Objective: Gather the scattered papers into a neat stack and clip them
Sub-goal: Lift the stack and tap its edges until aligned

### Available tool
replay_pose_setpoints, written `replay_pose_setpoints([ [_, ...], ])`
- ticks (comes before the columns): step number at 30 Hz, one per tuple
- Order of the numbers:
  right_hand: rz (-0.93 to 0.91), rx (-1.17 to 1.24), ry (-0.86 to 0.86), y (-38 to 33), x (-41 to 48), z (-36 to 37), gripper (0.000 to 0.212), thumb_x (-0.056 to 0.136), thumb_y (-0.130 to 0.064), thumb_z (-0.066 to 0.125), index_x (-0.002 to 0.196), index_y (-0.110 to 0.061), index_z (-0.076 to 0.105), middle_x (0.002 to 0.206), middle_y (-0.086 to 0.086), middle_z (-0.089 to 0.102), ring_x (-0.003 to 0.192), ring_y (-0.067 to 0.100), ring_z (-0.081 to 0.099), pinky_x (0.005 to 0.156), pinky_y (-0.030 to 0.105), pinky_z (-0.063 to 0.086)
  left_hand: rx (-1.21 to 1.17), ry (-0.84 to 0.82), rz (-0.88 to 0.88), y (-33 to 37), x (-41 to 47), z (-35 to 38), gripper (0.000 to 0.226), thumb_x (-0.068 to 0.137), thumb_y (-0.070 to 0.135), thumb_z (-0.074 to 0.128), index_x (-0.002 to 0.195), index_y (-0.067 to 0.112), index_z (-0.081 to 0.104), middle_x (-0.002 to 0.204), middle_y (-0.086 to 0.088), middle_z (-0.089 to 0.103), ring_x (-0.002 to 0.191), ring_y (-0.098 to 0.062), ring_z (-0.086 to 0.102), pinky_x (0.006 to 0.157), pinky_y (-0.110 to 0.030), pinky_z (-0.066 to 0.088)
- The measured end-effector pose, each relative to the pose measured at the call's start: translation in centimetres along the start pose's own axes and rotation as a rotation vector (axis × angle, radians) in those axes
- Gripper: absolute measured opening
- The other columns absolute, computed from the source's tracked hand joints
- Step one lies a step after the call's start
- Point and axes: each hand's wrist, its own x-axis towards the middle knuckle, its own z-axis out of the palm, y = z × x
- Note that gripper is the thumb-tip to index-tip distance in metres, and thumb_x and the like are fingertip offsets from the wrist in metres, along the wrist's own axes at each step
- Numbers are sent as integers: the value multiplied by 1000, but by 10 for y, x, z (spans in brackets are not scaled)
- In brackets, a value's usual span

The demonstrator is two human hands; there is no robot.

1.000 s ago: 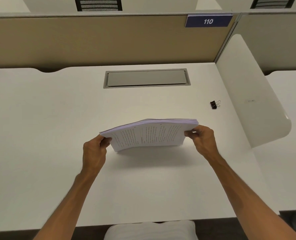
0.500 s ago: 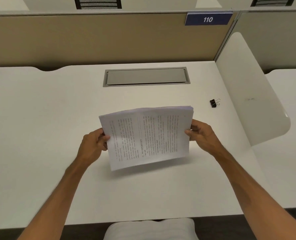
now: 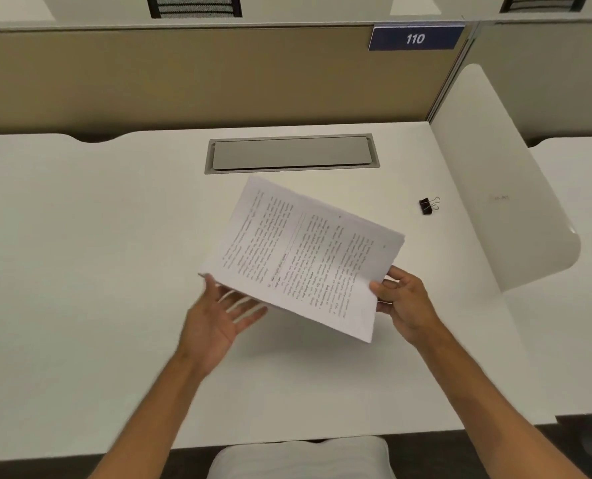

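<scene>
A stack of printed white papers is held above the white desk, turned diagonally with one corner toward the desk's back. My right hand pinches the stack's near right edge. My left hand is under the stack's left corner, palm up and fingers spread; I cannot tell whether it touches the sheets. A black binder clip lies on the desk to the right, apart from both hands.
A grey cable hatch is set into the desk behind the papers. A tan partition with a blue sign "110" closes the back. A white side divider stands at the right.
The stack has rotated clockwise and shifted right. My left hand let go of its left edge and opened beneath it. My right hand keeps its grip.
</scene>
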Motion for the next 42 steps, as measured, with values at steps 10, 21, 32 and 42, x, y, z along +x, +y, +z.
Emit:
replay_pose_setpoints([
  [10, 3, 122, -127, 22, -22, 22, 48, 86, 9, 65, 131, -5, 60, 123, 16, 72, 111, 34, 71, 82, 44, 62, 360, 370, 225, -15, 4, 47, 35, 96, -5, 57, 104, 28, 68, 107, -1, 76, 96, -19, 74, 80, -37, 62],
  [21, -186, -208, -232, -41, -2, 21, 51, 86, -10, 74, 134, -15, 56, 122, 7, 72, 113, 23, 70, 91, 32, 57, 829, 66, 457, 29, 12, 38, 46, 92, -6, 60, 106, 36, 70, 102, 15, 77, 98, -19, 74, 83, -36, 60],
  [32, -385, -154, 116, -5, -8, 75, 32, 98, 9, 49, 122, -8, 62, 110, -1, 70, 100, 3, 68, 84, 20, 55, 759, 291, 661, -31, 12, 61, 34, 106, 12, 42, 116, 44, 38, 117, 8, 59, 110, -4, 57, 87, -29, 49],
  [42, -408, -214, 119, -4, -3, 78, 42, 98, 3, 54, 138, -10, 52, 128, 7, 66, 121, 20, 62, 102, 30, 53, 669, 261, 680, -43, 14, 60, 52, 103, 18, 52, 112, 64, 30, 126, 19, 50, 119, -1, 51, 99, -32, 48],
])
